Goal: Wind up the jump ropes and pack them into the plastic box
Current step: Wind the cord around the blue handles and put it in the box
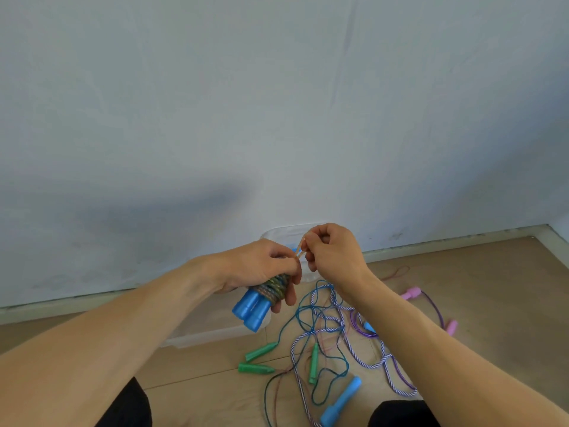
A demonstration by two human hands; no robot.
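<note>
Loose ropes point(326, 340): tangled on the wooden floor point(480, 303) nearest the knees, green, blue and pink handles among them; light, limp, likely to snag, so best lifted by the handles.
Wound rope point(272, 288): multicoloured coil around two blue handles point(251, 309).
Left hand point(261, 266): fingers curled, gripping the coil.
Right hand point(334, 251): pinching a stretched rubber band point(300, 249) above it.
Plastic box point(215, 331): clear, behind the hands, by the wall.

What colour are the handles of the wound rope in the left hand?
Blue handles, seen in the head view.
</note>
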